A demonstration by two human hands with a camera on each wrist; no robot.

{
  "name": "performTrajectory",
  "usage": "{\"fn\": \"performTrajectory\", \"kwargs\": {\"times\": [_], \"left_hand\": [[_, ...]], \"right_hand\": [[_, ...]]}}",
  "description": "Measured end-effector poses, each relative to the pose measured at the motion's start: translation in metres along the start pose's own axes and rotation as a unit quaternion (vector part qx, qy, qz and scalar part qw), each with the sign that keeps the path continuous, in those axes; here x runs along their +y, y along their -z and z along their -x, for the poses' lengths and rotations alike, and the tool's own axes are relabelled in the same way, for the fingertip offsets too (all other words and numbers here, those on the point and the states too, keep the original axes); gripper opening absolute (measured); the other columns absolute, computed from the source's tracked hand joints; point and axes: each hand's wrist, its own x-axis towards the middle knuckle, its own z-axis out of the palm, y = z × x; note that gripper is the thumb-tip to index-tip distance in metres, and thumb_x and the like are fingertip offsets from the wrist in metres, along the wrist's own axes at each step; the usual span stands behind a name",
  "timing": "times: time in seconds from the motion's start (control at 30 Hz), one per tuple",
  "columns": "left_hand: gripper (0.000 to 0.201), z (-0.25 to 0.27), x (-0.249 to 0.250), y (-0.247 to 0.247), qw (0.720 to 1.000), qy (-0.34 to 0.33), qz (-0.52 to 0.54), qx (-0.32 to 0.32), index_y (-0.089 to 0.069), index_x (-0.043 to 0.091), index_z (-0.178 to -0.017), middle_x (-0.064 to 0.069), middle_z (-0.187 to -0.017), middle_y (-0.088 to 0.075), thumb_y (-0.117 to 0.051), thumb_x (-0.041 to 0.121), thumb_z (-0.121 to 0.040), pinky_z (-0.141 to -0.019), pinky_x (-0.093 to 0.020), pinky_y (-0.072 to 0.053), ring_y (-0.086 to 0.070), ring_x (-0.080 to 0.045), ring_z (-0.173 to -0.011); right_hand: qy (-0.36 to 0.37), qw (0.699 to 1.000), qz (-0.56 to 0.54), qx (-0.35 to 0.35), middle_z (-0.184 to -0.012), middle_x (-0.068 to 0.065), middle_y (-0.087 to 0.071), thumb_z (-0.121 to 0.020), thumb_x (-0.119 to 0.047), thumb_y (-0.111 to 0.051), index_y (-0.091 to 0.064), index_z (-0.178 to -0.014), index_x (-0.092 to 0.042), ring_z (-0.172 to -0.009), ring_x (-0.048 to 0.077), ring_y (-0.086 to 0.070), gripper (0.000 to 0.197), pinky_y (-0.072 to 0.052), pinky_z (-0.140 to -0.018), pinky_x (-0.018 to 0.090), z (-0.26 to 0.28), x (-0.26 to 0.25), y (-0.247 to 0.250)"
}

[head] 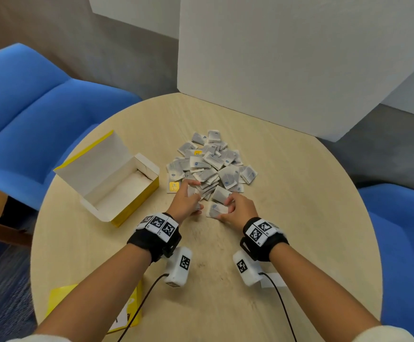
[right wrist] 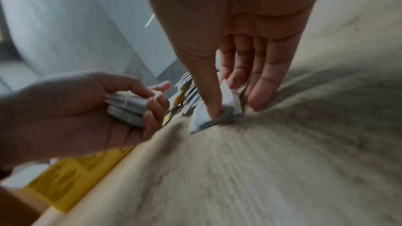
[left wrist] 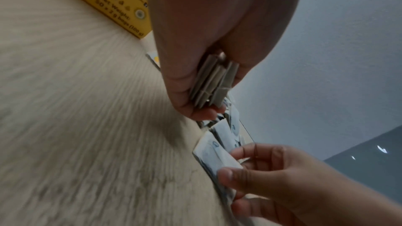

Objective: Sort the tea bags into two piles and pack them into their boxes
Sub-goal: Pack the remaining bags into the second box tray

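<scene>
A: What lies nearest on the tabletop (head: 287, 183)?

B: A flat yellow box (head: 60, 298) at the near left edge, partly under the left forearm. A small white slip (head: 273, 280) lies near the right forearm.

A: And the hands?

B: The left hand (head: 185, 202) has its fingers and thumb curled round a small stack of tea bags (left wrist: 212, 83), held edge-on just above the tabletop. The right hand (head: 239, 209) pinches a few grey tea bags (head: 217, 209) at the near edge of the pile; in the right wrist view the thumb presses down on them while the fingers reach behind.

A: Are the two hands touching?

B: They are close, side by side, but I see a gap between them.

A: Where are the rest of the tea bags?

B: In one loose pile (head: 212, 164) near the middle of the tabletop, just beyond the hands. Most are grey-white with blue tags. A yellow-marked tea bag (head: 174, 186) lies flat at the pile's left edge, just beyond the left hand, and another yellow tag (head: 197, 152) shows further into the pile.

A: And the open box?

B: The open yellow box (head: 117, 183) sits left of the pile, lid folded back to the far left, its white inside showing. Whether anything lies in it, I cannot tell.

A: Beyond that?

B: A white panel (head: 287, 58) stands at the far edge, with blue chairs (head: 33, 114) on the left and right.
</scene>
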Motion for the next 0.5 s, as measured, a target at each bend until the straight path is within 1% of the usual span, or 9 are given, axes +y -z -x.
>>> {"fn": "performTrajectory", "kwargs": {"times": [0.1,0.17,0.2,0.27,0.3,0.33,0.4,0.43,0.5], "left_hand": [[0.025,0.001,-0.001,0.0,0.999,0.034,0.033,-0.008,-0.048,0.022,-0.109,-0.011,-0.089,-0.049,-0.044,0.004,-0.092,-0.05,-0.023,-0.044,-0.052,-0.016,-0.064],[0.018,0.003,-0.005,0.0,0.997,0.032,0.064,-0.015,-0.05,0.021,-0.106,-0.009,-0.087,-0.049,-0.047,0.008,-0.095,-0.053,-0.026,-0.05,-0.055,-0.017,-0.066],[0.012,0.005,-0.007,0.0,0.997,0.022,0.071,-0.022,-0.05,0.022,-0.105,-0.009,-0.088,-0.05,-0.05,0.013,-0.096,-0.054,-0.027,-0.052,-0.057,-0.018,-0.067],[0.006,0.009,-0.01,-0.001,0.997,-0.001,0.076,-0.029,-0.05,0.023,-0.102,-0.01,-0.087,-0.051,-0.052,0.022,-0.096,-0.055,-0.028,-0.054,-0.058,-0.019,-0.065],[0.006,0.01,-0.009,-0.002,0.996,-0.006,0.08,-0.026,-0.051,0.022,-0.102,-0.01,-0.087,-0.052,-0.052,0.025,-0.096,-0.055,-0.03,-0.054,-0.058,-0.019,-0.065],[0.01,0.011,-0.008,-0.004,0.996,-0.006,0.089,-0.019,-0.051,0.021,-0.103,-0.009,-0.086,-0.053,-0.05,0.029,-0.097,-0.056,-0.031,-0.053,-0.058,-0.019,-0.064],[0.026,0.011,-0.003,-0.007,0.994,0.0,0.112,-0.014,-0.052,0.018,-0.108,-0.008,-0.087,-0.059,-0.041,0.039,-0.099,-0.058,-0.033,-0.052,-0.059,-0.019,-0.067],[0.035,0.012,-0.001,-0.008,0.993,0.003,0.119,-0.021,-0.053,0.017,-0.111,-0.008,-0.088,-0.062,-0.036,0.045,-0.099,-0.061,-0.032,-0.051,-0.06,-0.02,-0.07],[0.048,0.013,0.003,-0.01,0.989,0.003,0.143,-0.046,-0.053,0.016,-0.113,-0.011,-0.087,-0.063,-0.029,0.055,-0.097,-0.065,-0.034,-0.049,-0.06,-0.021,-0.07]], "right_hand": [[-0.011,1.0,-0.001,-0.023,-0.078,-0.004,-0.056,-0.07,-0.017,-0.08,-0.06,-0.08,-0.019,-0.073,0.011,-0.052,0.023,-0.04,-0.059,0.019,0.002,0.006,0.001],[-0.002,1.0,0.007,-0.03,-0.075,-0.006,-0.056,-0.074,-0.013,-0.077,-0.058,-0.071,-0.021,-0.074,0.011,-0.053,0.021,-0.04,-0.056,0.014,0.006,0.008,0.003],[-0.003,0.999,-0.013,-0.032,-0.072,-0.006,-0.056,-0.075,-0.011,-0.076,-0.057,-0.068,-0.021,-0.07,0.011,-0.055,0.023,-0.041,-0.056,0.013,0.008,0.007,0.005],[-0.021,0.988,-0.15,-0.041,-0.071,0.0,-0.058,-0.078,-0.002,-0.074,-0.059,-0.074,-0.013,-0.057,0.01,-0.061,0.019,-0.05,-0.054,0.017,0.012,0.003,0.01],[-0.026,0.969,-0.242,-0.041,-0.072,0.003,-0.059,-0.079,0.002,-0.072,-0.059,-0.081,-0.008,-0.052,0.011,-0.063,0.017,-0.054,-0.053,0.02,0.014,-0.002,0.013],[-0.026,0.945,-0.323,-0.035,-0.072,0.005,-0.06,-0.08,0.005,-0.069,-0.057,-0.087,-0.005,-0.051,0.013,-0.064,0.017,-0.056,-0.053,0.023,0.016,-0.009,0.016],[-0.028,0.907,-0.42,-0.03,-0.071,0.008,-0.064,-0.083,0.004,-0.067,-0.055,-0.09,-0.006,-0.057,0.019,-0.066,0.016,-0.058,-0.058,0.026,0.019,-0.022,0.017],[-0.026,0.898,-0.439,-0.028,-0.071,0.008,-0.066,-0.084,0.002,-0.067,-0.055,-0.087,-0.006,-0.06,0.021,-0.067,0.014,-0.059,-0.06,0.026,0.019,-0.029,0.015],[-0.028,0.903,-0.428,-0.017,-0.071,0.009,-0.067,-0.085,-0.001,-0.067,-0.057,-0.082,-0.006,-0.06,0.021,-0.068,0.012,-0.059,-0.06,0.026,0.019,-0.039,0.007]]}}
